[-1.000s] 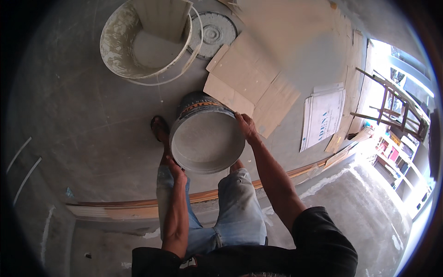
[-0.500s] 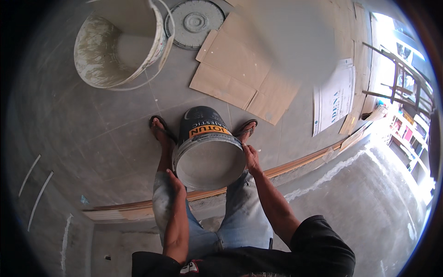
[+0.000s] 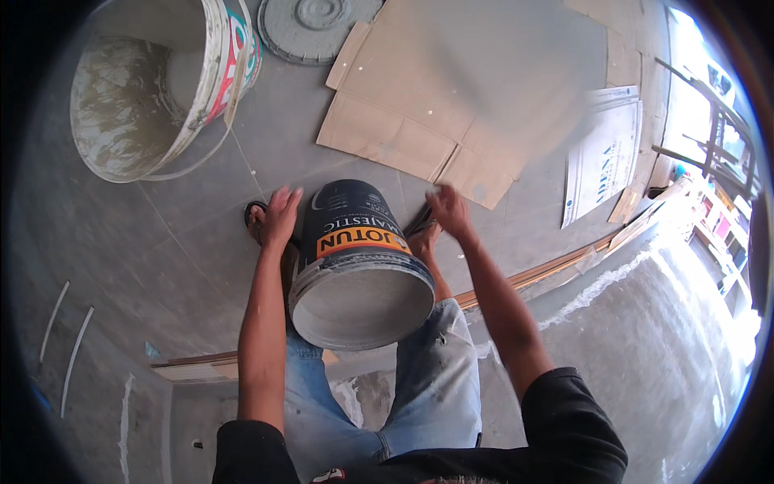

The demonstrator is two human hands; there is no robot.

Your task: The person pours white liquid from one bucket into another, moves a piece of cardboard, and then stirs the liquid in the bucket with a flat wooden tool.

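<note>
A dark paint bucket [image 3: 348,208] with an orange label band stands between my feet, its grey-smeared mouth toward me. Pale grey shows inside the rim; whether it is filling or the inner wall I cannot make out. To the left of the bucket, my left hand [image 3: 281,214] reaches forward with fingers apart, off the rim. On the other side, my right hand [image 3: 451,211] hovers above my foot, its fingers loosely bent and holding nothing visible. Both hands appear clear of the bucket's sides.
At upper left a large white bucket [image 3: 121,105] with grey smears lies tilted, beside a round grey lid [image 3: 314,24]. Flattened cardboard [image 3: 387,133] covers the floor ahead. A white printed sheet [image 3: 603,173] lies farther right. Behind the bucket's mouth run wooden strips [image 3: 524,278].
Both hands have let go of the bucket's rim and moved forward along its sides. In the picture, the white bucket and lid have shifted up and left as the view moved.
</note>
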